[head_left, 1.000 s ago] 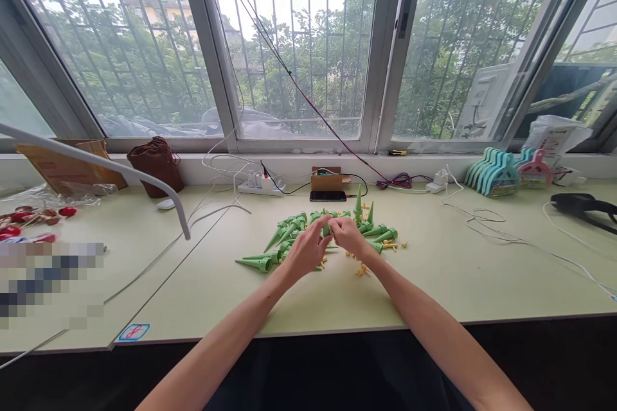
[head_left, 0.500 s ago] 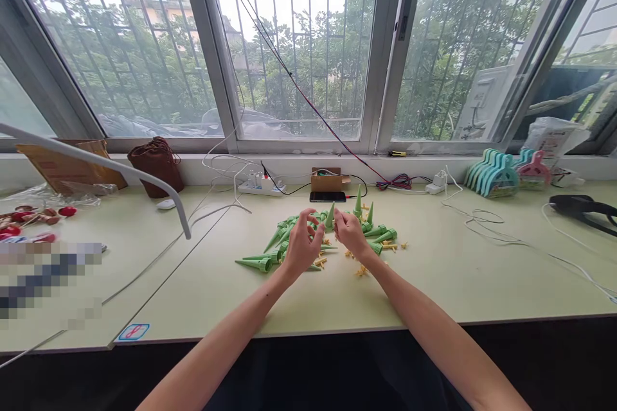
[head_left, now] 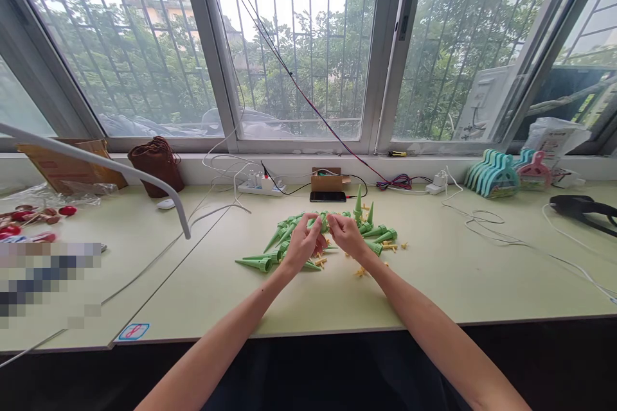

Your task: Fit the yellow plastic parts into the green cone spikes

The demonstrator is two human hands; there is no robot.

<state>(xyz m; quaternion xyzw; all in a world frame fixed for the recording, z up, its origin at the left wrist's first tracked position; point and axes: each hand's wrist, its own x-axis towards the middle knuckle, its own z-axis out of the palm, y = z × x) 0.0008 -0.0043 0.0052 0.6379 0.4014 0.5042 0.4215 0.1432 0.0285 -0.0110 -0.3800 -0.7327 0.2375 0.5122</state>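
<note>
"So, where are the two hands?"

"Near the centre of the frame, close to each other over the pale green tabletop (head_left: 434, 270). The left hand (head_left: 304, 243) has its fingers bent, and the right hand (head_left: 346, 235) has its fingers curled in."

"Are they gripping anything?"

"A bit of green plastic shows between the fingertips of both hands, but I can't tell whether either one is clamped on it or it lies behind them."

"And the green pieces?"

"Light green plastic cones with ribbed collars (head_left: 261, 264) lie around and beyond the hands, mostly on their sides. Two slim, pointed green cones (head_left: 358, 207) stand upright just beyond the right hand."

"What are the yellow bits?"

"Small yellow plastic pieces (head_left: 360, 271), scattered among the cones and on the near side of the right hand."

"What's behind the pile?"

"A black phone (head_left: 328, 196) lies in front of a small open brown cardboard box (head_left: 326, 181). To their left in the frame is a white power strip (head_left: 263, 187) with plugs in it."

"And farther out?"

"At middle left, a dark brown drawstring pouch (head_left: 155, 167) stands near the wall, with round red pieces (head_left: 67, 211) toward the left edge. At middle right there's a row of teal plastic hangers (head_left: 491, 173) beside a pink plastic hanger (head_left: 534, 170), and a black object with a strap-like loop (head_left: 583, 209) lies by the right edge."
</note>
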